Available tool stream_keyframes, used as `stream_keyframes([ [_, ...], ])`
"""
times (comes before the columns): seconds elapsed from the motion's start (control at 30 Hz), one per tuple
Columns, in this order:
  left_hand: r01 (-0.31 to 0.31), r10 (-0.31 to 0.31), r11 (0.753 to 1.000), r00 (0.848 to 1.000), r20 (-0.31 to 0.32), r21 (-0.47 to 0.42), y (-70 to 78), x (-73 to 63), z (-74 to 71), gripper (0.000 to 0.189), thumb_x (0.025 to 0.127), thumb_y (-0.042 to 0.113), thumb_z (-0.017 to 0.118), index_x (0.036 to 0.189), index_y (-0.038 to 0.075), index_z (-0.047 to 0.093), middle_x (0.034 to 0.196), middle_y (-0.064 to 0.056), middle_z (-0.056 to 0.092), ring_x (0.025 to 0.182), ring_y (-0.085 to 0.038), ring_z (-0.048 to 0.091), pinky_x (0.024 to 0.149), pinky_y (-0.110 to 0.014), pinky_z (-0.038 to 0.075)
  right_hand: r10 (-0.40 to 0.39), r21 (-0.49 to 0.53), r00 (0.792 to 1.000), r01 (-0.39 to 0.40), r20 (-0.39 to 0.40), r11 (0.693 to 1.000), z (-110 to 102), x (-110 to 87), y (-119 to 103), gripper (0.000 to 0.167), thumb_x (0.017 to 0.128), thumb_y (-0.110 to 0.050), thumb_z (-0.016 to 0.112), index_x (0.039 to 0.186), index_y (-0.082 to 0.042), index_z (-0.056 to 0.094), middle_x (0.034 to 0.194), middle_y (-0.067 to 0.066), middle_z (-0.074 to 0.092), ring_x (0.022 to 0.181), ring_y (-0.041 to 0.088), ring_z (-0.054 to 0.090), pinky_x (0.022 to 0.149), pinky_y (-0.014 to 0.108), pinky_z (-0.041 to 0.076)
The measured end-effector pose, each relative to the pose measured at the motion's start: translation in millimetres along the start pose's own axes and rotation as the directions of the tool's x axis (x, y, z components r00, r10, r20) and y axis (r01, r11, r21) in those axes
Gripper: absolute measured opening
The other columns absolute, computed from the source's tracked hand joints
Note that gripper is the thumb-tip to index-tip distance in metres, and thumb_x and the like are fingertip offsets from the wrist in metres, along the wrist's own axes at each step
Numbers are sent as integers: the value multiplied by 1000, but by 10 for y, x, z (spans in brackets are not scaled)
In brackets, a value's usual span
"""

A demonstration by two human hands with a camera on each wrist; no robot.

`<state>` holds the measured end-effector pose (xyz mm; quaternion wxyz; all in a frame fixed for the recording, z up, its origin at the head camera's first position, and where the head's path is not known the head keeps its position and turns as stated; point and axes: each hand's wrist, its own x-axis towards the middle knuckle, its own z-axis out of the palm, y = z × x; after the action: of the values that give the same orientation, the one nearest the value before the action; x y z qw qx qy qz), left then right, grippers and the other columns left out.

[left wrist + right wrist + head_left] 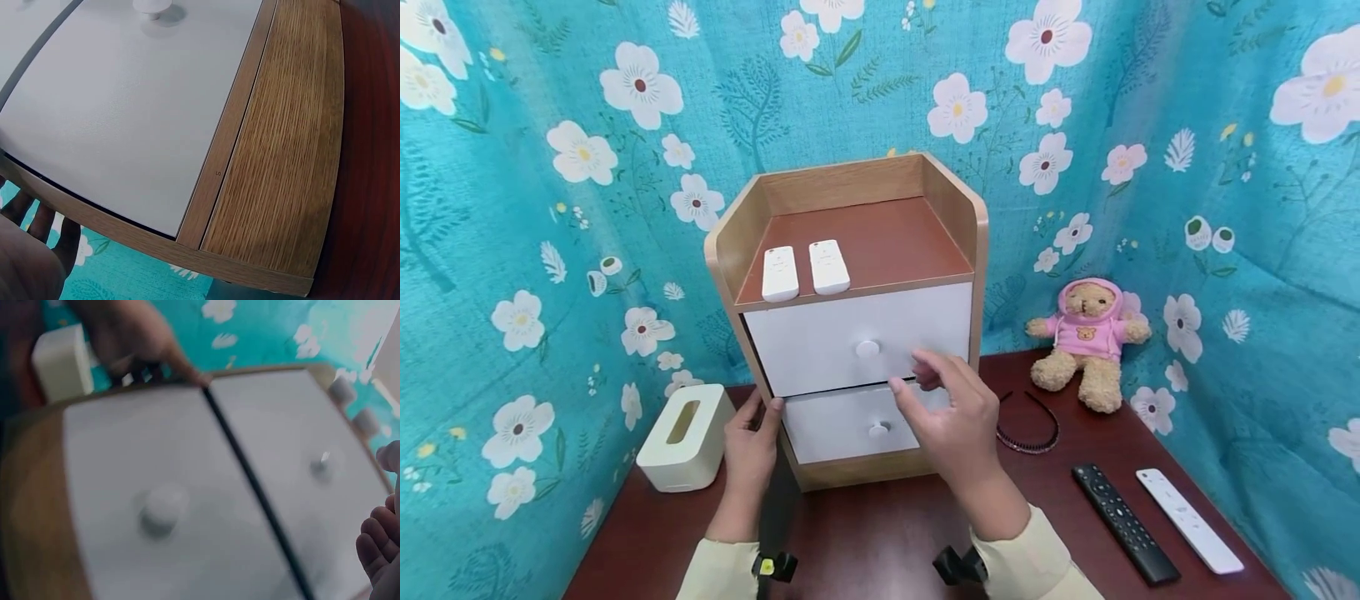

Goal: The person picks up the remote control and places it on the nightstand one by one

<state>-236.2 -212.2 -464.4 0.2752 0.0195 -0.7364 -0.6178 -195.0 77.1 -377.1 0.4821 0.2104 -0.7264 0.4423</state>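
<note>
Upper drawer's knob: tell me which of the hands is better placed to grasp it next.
The right hand, it seems: it hovers before the cabinet, holding nothing, close to the upper knob. The left hand is at the cabinet's left edge, farther from that knob.

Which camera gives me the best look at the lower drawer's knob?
The head view: it shows the lower round white knob whole and fairly sharp. The right wrist view shows it larger but blurred; the left wrist view cuts it off at the top edge.
</note>
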Motion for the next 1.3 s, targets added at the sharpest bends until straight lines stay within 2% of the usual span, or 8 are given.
stream_keyframes([
  [0.13,-15,15,1000,1000,-8,-20,22,27,1,43,107,19,73,149,12,68,147,-17,70,120,-1,63,93,-9,51,79,-75,996,-76,29,994,-175,-242,239,39,84,-20,95,114,-5,75,101,5,74,93,18,70,82,18,53],
  [0.27,-22,22,1000,1000,-3,-18,38,35,-4,44,107,18,73,150,13,68,148,-15,69,119,3,63,94,-9,50,176,-172,984,-168,32,971,-406,-460,487,41,82,-19,97,113,-5,73,103,5,72,94,19,68,81,18,48],
  [0.47,14,-15,1000,1000,-2,-10,6,-28,-20,44,107,19,73,150,11,68,149,-15,69,122,-1,61,94,-9,49,374,-309,927,-367,-37,877,-847,-789,871,39,85,-20,96,115,-7,74,105,6,74,93,8,61,80,14,45],
  [0.57,37,-37,999,999,3,5,-14,-64,-24,46,107,22,73,151,11,66,151,-14,67,129,-10,61,94,-8,48,449,-377,891,-441,-74,815,-1056,-922,1004,39,87,-22,95,117,-8,75,107,7,75,94,7,60,80,18,43],
  [0.7,35,-35,999,999,9,17,-28,-77,-27,48,108,25,73,153,11,65,153,-13,66,132,-16,59,94,-8,48,544,-451,836,-514,-71,730,-1287,-1050,1124,42,90,-29,92,121,-7,74,113,13,74,101,22,65,85,33,44],
  [0.9,8,-8,1000,1000,7,-3,-47,-76,-19,44,108,21,72,150,11,67,148,-13,69,120,-1,63,92,-11,51,694,-557,719,-590,-34,584,-1643,-1226,1289,51,95,-36,86,127,1,71,117,27,71,108,43,66,89,60,48],
  [1.07,-10,11,999,1000,7,-38,-71,-63,2,42,109,18,70,150,11,67,144,-5,71,120,2,65,93,-12,53,786,-654,618,-593,3,469,-1908,-1291,1448,59,95,-39,85,129,8,71,119,36,71,110,53,67,91,67,49],
  [1.3,-19,19,999,1000,15,-39,-36,-46,15,41,109,19,71,149,12,68,136,7,73,119,1,66,92,-13,54,841,-725,540,-564,39,396,-2201,-1434,1580,69,91,-38,86,133,13,65,126,42,66,112,57,64,91,67,50],
])
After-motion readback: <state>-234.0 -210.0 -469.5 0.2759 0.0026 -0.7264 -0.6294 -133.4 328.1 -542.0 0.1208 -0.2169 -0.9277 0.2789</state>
